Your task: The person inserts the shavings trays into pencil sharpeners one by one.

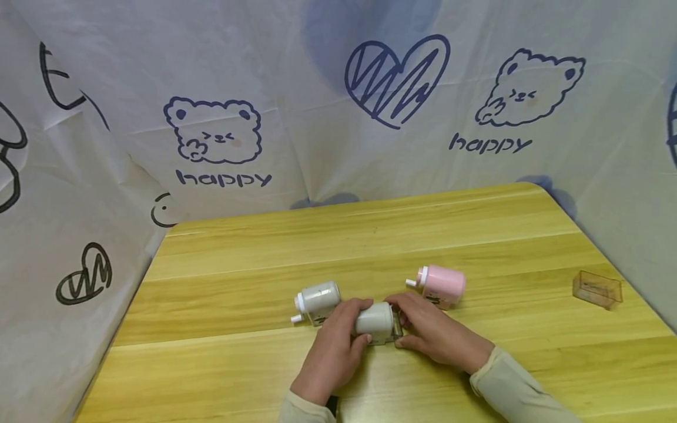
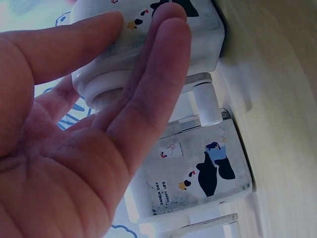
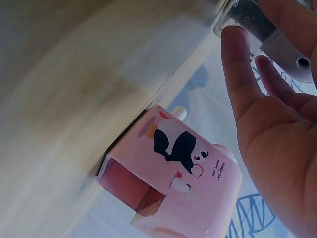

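Observation:
My left hand [image 1: 335,346] grips a grey-white crank pencil sharpener [image 1: 374,318] lying low over the table, with fingers on its far side and the thumb on the near side. In the left wrist view this sharpener [image 2: 200,47] shows panda stickers and a white crank handle [image 2: 208,104]. At its right end my right hand [image 1: 431,330] pinches a clear shavings drawer [image 1: 398,326] between thumb and fingers. The right wrist view shows the drawer [image 3: 250,22] partly behind the fingers. A second grey-white sharpener [image 1: 321,296] stands just beyond my left hand.
A pink sharpener [image 1: 445,283] stands beyond my right hand; an open drawer slot [image 3: 124,184] shows in its body. Far right on the wooden table [image 1: 238,370] lies a transparent brownish-pink drawer [image 1: 596,289]. A printed cloth [image 1: 307,70] hangs behind the table.

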`<state>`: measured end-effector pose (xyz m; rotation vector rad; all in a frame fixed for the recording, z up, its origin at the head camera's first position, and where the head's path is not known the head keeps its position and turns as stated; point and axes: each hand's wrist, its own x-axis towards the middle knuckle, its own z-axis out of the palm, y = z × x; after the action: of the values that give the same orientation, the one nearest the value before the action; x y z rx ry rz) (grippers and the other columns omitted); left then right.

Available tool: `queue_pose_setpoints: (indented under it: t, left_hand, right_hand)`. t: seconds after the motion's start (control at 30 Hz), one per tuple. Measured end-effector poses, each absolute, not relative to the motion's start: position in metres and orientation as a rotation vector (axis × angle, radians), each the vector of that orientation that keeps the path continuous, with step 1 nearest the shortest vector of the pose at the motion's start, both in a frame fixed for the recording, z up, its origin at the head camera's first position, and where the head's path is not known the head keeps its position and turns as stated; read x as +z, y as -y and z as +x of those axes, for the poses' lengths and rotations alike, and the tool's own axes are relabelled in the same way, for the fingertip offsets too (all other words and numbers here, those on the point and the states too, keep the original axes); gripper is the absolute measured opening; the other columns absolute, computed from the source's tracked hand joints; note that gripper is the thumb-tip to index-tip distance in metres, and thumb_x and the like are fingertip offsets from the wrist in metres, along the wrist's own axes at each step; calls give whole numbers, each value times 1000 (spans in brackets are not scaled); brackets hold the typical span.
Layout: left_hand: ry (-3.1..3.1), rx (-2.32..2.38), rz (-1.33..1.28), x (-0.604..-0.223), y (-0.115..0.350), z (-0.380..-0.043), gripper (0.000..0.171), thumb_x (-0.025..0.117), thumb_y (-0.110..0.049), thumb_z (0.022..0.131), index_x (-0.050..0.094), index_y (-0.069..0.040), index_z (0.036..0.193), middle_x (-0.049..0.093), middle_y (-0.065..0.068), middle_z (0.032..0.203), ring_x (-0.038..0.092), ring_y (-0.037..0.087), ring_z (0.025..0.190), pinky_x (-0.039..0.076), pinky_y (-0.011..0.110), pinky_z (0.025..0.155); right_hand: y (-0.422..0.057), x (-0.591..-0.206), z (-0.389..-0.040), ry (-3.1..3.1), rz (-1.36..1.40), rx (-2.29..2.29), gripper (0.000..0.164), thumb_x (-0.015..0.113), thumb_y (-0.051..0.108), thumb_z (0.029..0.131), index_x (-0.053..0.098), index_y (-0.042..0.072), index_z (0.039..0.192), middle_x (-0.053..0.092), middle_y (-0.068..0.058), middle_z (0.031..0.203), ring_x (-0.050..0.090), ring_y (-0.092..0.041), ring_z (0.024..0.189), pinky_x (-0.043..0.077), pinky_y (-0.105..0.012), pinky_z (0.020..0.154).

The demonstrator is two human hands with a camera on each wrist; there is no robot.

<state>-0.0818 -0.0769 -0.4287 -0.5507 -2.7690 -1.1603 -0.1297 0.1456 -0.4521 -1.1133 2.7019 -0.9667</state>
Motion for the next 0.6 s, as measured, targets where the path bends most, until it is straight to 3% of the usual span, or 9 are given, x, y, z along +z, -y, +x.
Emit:
queue_pose_setpoints:
  t: [0.23, 0.6]
  left_hand:
    - [2761, -1152, -557, -429, 77, -82, 47, 66, -7, 86, 50, -15, 130, 54, 3, 130, 50, 20, 119, 41, 39, 101]
    - [2769, -1140, -551, -428, 76, -81, 47, 66, -7, 87, 50, -16, 131, 54, 3, 130, 51, 20, 119, 42, 39, 100]
  right_hand:
    - [-145, -451, -129, -2719, -1072, -917, 75, 76, 22, 80, 35, 10, 143, 49, 0, 123, 49, -14, 101, 45, -34, 86]
    - [-144, -448, -130, -2703, -1083, -927, 81, 77, 22, 78, 34, 8, 144, 50, 1, 119, 49, -13, 98, 45, -33, 85]
